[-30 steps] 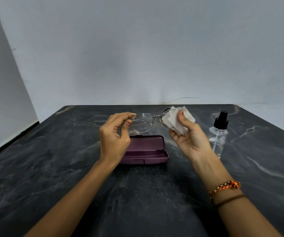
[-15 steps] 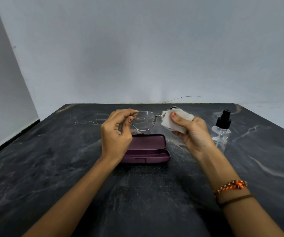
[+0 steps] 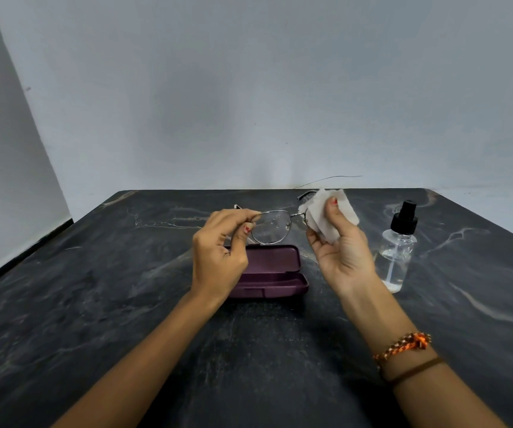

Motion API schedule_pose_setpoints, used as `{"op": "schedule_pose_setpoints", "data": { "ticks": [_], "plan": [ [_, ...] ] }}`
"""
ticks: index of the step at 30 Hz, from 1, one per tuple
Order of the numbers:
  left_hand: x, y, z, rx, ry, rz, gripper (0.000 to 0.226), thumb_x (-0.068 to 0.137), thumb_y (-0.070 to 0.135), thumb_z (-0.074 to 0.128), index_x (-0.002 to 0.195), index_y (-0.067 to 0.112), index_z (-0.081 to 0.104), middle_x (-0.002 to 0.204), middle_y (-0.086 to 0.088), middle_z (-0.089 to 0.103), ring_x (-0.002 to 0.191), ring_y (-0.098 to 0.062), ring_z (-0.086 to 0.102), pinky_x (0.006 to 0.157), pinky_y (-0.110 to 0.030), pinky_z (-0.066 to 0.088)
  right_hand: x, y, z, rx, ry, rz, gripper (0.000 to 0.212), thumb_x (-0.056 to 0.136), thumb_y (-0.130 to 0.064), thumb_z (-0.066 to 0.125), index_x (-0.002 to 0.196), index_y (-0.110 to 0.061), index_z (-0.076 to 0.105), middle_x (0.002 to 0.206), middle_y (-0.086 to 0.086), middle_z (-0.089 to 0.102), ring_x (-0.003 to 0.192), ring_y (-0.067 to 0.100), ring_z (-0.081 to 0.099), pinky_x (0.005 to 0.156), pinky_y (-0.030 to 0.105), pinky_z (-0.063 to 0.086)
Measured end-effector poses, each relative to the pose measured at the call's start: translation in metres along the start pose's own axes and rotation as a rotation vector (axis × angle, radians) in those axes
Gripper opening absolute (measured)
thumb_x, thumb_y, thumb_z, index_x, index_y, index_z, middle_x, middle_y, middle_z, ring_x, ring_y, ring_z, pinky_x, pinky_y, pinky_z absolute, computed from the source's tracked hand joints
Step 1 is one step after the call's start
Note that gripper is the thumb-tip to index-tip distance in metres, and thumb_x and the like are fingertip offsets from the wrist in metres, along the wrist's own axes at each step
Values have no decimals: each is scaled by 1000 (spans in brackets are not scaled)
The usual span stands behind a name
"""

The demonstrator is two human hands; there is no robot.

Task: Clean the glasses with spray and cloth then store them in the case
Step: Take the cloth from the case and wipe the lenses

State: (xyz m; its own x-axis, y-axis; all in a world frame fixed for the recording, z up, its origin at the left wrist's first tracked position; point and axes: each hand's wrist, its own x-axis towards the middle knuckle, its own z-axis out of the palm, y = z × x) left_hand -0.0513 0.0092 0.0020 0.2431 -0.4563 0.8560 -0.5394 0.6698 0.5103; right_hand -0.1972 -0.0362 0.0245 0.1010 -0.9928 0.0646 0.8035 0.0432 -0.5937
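left hand [image 3: 218, 251] pinches glasses [image 3: 272, 227] | right hand [image 3: 340, 251] pinches cloth [image 3: 326, 211] over one lens | case [image 3: 273, 273] open below

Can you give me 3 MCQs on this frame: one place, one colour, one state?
1. Where is the spray bottle?
A. inside the case
B. on the table, right of the right hand
C. in the left hand

2. What colour is the case?
A. purple
B. white
C. green

3. What state is the case in?
A. shut
B. open, lid raised
C. upside down

Key: B, the bottle stands on the table beyond the right hand, which holds the cloth; A, its shell is purple; B, the lid stands up behind the tray, below the glasses pinched by the left hand.
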Motion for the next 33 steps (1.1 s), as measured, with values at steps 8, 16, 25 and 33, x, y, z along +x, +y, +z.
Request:
{"op": "schedule_pose_setpoints", "data": {
  "ticks": [8, 16, 25, 33],
  "plan": [
    [7, -4, -6, -14, 69, 4, 25, 79, -2, 53, 98, 13, 61, 88, 4, 62, 85, -23, 63, 78, -22, 54, 3, -6, -6, -338, -227, -11, 12, 69, -4, 64, 78, -11, 63, 61, -6, 72, 63, 3, 68, 55, 14, 53],
    [7, -1, -3, -37, 56, 0, 25, 79, 1, 55, 100, 12, 61, 87, 8, 62, 84, -19, 64, 78, -18, 53, 7, -22, -10, -333, -127, 8, 6, 78, -7, 61, 79, -14, 63, 61, -8, 72, 68, 9, 67, 59, 20, 52],
    [-4, 6, 6, -39, 33, 3, 25, 78, 3, 56, 100, 14, 62, 88, 9, 64, 83, -18, 64, 76, -38, 55, -3, -7, 2, 94, -19, -27, 9, 87, -14, 55, 80, -16, 60, 58, -6, 71, 58, 8, 67, 51, 17, 53],
    [-1, 5, 3, -45, 42, -18, 25, 78, 1, 56, 100, 12, 61, 89, 8, 63, 85, -20, 64, 77, -36, 56, 1, -9, -5, -218, -189, -71, 13, 82, -2, 56, 83, -13, 62, 62, -6, 72, 63, 3, 68, 55, 16, 54]
  ]
}}
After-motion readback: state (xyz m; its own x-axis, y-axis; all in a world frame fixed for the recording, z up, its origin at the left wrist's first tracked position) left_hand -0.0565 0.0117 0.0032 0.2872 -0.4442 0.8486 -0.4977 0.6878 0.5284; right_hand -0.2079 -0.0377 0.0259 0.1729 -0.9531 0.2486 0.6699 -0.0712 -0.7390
